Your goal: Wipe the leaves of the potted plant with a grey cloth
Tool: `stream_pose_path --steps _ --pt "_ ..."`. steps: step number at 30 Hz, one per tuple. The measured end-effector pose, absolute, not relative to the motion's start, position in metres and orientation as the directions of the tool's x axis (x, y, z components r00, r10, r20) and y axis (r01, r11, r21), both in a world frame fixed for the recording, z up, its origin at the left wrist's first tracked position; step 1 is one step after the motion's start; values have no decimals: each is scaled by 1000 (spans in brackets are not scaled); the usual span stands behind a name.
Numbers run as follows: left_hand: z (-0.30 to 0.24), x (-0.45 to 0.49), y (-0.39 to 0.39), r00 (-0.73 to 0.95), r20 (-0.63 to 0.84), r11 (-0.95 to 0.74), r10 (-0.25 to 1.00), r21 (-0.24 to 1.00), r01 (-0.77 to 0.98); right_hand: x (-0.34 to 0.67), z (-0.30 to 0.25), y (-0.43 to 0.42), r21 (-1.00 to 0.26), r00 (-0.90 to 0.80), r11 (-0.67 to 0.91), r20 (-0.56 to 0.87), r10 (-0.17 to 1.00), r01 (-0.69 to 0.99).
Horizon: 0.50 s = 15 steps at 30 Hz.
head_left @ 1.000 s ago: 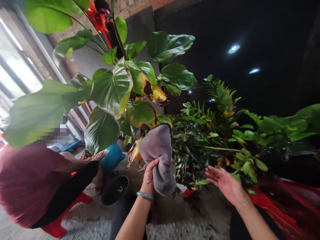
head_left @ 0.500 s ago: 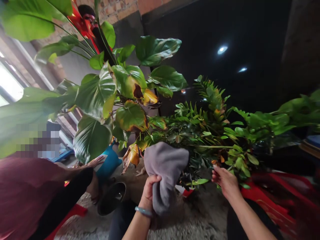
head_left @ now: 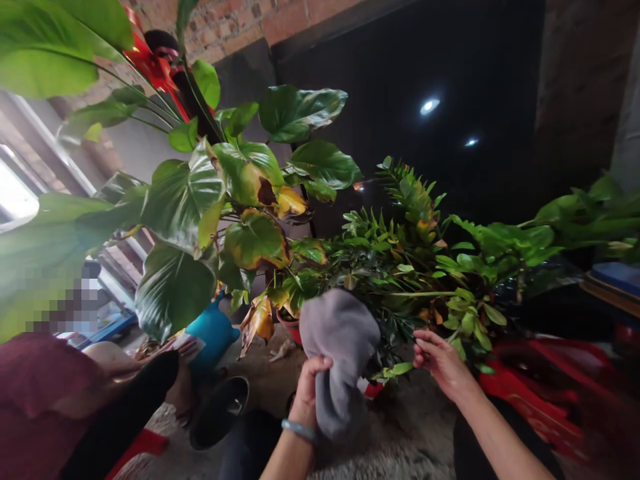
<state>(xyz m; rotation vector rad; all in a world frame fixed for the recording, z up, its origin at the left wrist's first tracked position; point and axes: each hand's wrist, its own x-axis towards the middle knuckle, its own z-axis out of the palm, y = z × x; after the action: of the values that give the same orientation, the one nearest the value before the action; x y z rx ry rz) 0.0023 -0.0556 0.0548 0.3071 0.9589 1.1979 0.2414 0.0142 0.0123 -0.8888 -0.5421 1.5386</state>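
In the lower middle, my left hand (head_left: 311,385) is closed round a bunched grey cloth (head_left: 343,347), thumb on top. The cloth stands up in front of the lower leaves and hides part of them. My right hand (head_left: 443,360) is to its right, thumb and forefinger pinched together at the edge of the dark green foliage (head_left: 395,333). What lies between those fingertips is too small to make out. A light green leaf (head_left: 399,369) hangs just left of the right hand. Bushy green plants (head_left: 395,243) spread behind both hands.
A tall plant with large, partly browned leaves (head_left: 255,240) rises at left. Below are a black bucket (head_left: 220,417) and a blue watering can (head_left: 213,337). A person in a maroon top (head_left: 47,393) sits at far left. A red plastic stool (head_left: 535,393) stands at right.
My right hand has shifted left and slightly down along the foliage, and an orange bit by its fingertips is no longer there. The cloth has moved a little right with my left hand.
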Motion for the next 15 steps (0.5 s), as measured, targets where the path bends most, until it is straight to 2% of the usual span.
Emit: stream_pose_path --steps 2,4,8,10,13,15 --pt "89 8 -31 -61 -352 223 934 707 -671 240 17 14 -765 -21 -181 -214 977 -617" --pt "106 23 -10 -110 -312 170 944 741 -650 239 18 15 -775 -25 -194 -224 974 -601" --pt "82 54 -6 -102 -375 299 922 853 -427 241 12 16 -797 -3 -243 -289 957 -553" --pt "62 58 -21 -44 -395 357 918 869 -344 243 6 16 -805 0 -272 -320 947 -528" --pt "61 51 -39 127 -402 420 907 831 -365 246 1 15 -808 -5 -288 -333 943 -513" --pt "85 46 -37 154 -357 388 921 827 -406 248 1 15 -806 -7 -273 -317 949 -525"
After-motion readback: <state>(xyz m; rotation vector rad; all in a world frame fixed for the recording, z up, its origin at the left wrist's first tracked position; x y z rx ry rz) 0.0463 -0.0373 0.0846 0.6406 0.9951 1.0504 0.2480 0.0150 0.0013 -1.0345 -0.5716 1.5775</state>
